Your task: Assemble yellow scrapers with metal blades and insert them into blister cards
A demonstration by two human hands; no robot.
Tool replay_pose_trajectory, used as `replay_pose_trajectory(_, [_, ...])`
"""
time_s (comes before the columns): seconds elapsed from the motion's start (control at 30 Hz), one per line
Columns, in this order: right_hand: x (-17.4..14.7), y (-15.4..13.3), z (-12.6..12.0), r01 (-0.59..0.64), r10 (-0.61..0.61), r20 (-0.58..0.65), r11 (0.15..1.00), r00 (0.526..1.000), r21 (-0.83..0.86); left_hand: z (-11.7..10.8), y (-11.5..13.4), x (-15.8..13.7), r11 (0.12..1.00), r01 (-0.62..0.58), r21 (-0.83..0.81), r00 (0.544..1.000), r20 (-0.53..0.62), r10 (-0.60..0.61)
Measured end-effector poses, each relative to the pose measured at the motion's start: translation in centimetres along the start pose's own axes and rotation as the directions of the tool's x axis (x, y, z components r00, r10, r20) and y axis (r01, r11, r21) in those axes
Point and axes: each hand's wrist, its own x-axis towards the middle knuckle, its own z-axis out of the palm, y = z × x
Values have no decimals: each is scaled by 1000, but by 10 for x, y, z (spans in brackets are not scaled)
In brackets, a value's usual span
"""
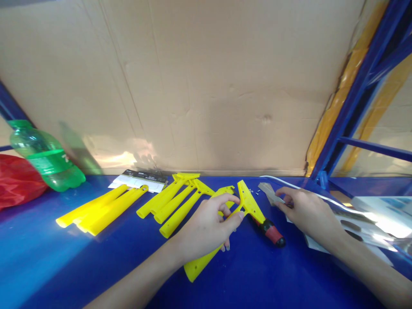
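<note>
My left hand (210, 225) is closed around the neck of a yellow plastic scraper handle (250, 204), its T-shaped head pointing away and its hollow grip (202, 264) slanting toward me. My right hand (305, 210) is closed in a pinch at a crumpled brownish wrapper (268, 193); a thin greyish edge shows at the fingertips, too small to name. Beneath the scraper head lies a red and black screwdriver handle (273, 234), partly hidden. A few tiny screws (257, 192) are scattered between the hands. Just beyond my left hand lies another yellow piece (225, 192), partly covered.
Several yellow T-headed handles (180, 212) and loose yellow tubes (103, 212) lie to the left, by a printed card (138, 180). A green bottle (48, 156) and red bag (19, 180) stand far left. A white cable (309, 193) and plastic packets (357, 231) lie right. Cardboard (206, 86) closes the back.
</note>
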Motion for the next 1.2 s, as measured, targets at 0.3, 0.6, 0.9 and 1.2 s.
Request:
replay_pose_trajectory(0.3, [-1,-5,-10,-39,46,-64,993,997,113,-1,3,1,998,29,-49,1000,11,-29])
replay_pose_trajectory(0.6, [-5,-23,-21,19,166,-137,568,977,822,-3,1,4,997,6,-81,1000,2,-6])
replay_pose_trajectory(0.9, [-17,-43,-29,-127,-8,132,219,991,968,-1,0,0,991,-111,-68,994,-30,109])
replay_pose_trajectory(1.2, [-16,-42,-28,-81,-72,106,287,992,955,-4,-3,3,991,-134,-11,990,-55,133])
